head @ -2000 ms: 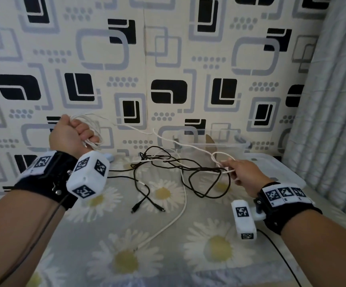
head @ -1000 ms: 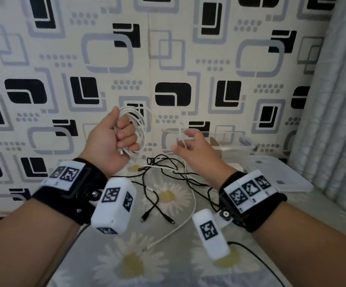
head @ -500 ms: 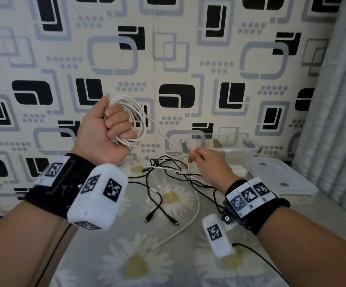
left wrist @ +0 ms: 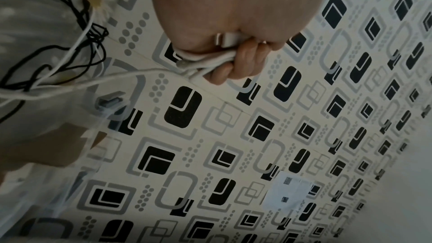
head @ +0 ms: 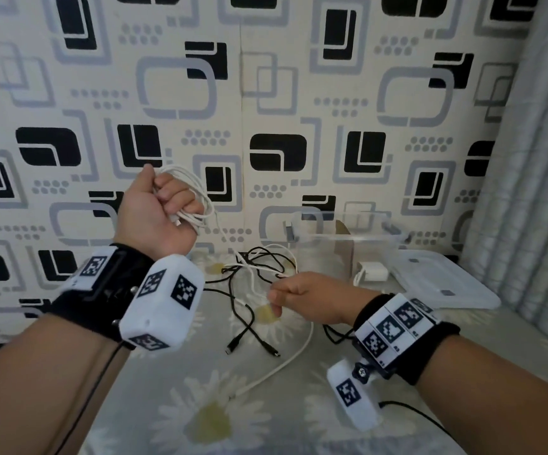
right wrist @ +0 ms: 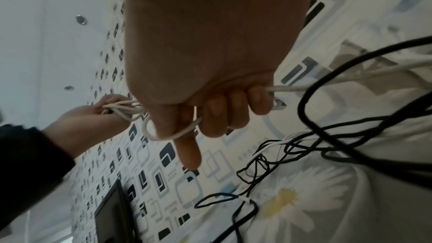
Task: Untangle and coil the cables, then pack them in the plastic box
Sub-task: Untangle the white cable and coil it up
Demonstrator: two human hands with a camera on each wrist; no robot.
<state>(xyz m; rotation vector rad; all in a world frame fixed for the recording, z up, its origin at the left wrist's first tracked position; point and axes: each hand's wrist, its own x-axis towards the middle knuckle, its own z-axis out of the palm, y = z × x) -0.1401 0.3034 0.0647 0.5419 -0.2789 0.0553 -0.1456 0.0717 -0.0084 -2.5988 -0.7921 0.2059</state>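
Observation:
My left hand (head: pixel 170 201) is raised in front of the wall and grips a coil of white cable (head: pixel 202 195); the left wrist view shows its fingers (left wrist: pixel 240 62) curled round the white cable loops (left wrist: pixel 205 58) and a connector. From the coil the white cable runs down to my right hand (head: pixel 280 295), which pinches it low over the bed. In the right wrist view the right hand (right wrist: pixel 210 115) has the white cable (right wrist: pixel 290 88) between its curled fingers. A tangle of black cables (head: pixel 259 267) lies just behind the right hand. The clear plastic box (head: pixel 348 247) stands open by the wall.
The box's lid (head: pixel 440 280) lies flat to the right of the box, and a white charger block (head: pixel 372 270) sits between them. A loose white cable (head: pixel 285 362) and black plug ends (head: pixel 234 346) lie on the daisy-print sheet. A curtain (head: pixel 535 192) hangs at the right.
My right hand has dropped from beside the coil down to the tangle on the bed, keeping hold of the white cable. The left hand stays raised with the coil.

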